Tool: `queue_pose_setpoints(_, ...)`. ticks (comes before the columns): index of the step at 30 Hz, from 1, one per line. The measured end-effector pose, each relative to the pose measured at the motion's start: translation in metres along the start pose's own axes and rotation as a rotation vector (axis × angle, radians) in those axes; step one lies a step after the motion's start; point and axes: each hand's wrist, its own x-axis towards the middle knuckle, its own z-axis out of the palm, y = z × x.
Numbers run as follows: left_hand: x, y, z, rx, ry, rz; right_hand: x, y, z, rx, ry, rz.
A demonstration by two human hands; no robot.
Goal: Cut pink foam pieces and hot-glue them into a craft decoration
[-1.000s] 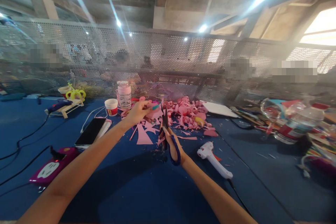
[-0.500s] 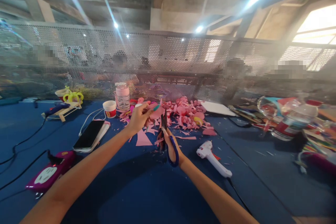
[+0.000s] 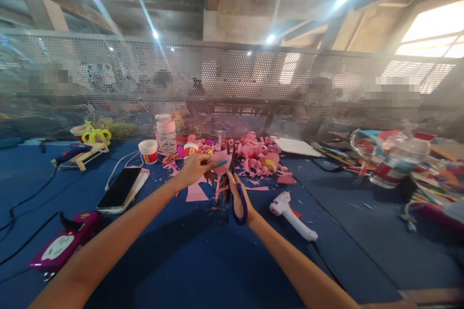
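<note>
My left hand (image 3: 195, 169) pinches a piece of pink paper (image 3: 219, 159) with a rounded edge. Its thumb lies on top of the paper. In my right hand (image 3: 239, 200) are scissors (image 3: 239, 210) with dark blue handles, blades pointing up and slightly apart. The blades stand close against the right edge of the pink paper; whether they bite into it I cannot tell. Behind both hands spreads a heap of pink paper scraps (image 3: 253, 154). A larger flat pink scrap (image 3: 196, 192) lies on the blue table just below my left hand.
A white glue gun (image 3: 293, 217) lies to the right, its cord running frontward. On the left are a phone (image 3: 120, 188), a purple power strip (image 3: 65, 244), a paper cup (image 3: 148, 151) and a pink bottle (image 3: 166, 135). A plastic bottle (image 3: 398, 164) stands far right. A perforated screen (image 3: 232, 77) closes the back.
My left hand has turned the pink paper and brought it lower, nearer the scissors. The scissor blades have opened a little wider. The whole view has shifted slightly.
</note>
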Motion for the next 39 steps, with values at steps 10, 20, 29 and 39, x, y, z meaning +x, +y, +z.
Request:
queue_pose_setpoints(10,0.0009,0.0073,-0.0044,-0.158,-0.044,-0.029,0.0022,-0.0009,-0.0036,-0.030,-0.019,-0.003)
queue_pose_setpoints(20,0.0006,0.0077,-0.0025,-0.157,-0.014,-0.035,0.0017,-0.0045,-0.0053,-0.081,-0.025,0.002)
queue_pose_setpoints(29,0.0000,0.0095,-0.0040,-0.173,-0.024,-0.018,0.0004,-0.0027,-0.0073,-0.185,-0.031,-0.045)
queue_pose_setpoints(39,0.0011,0.0067,-0.0034,-0.158,-0.044,-0.031,0.0006,-0.0001,-0.0067,-0.176,-0.023,-0.025)
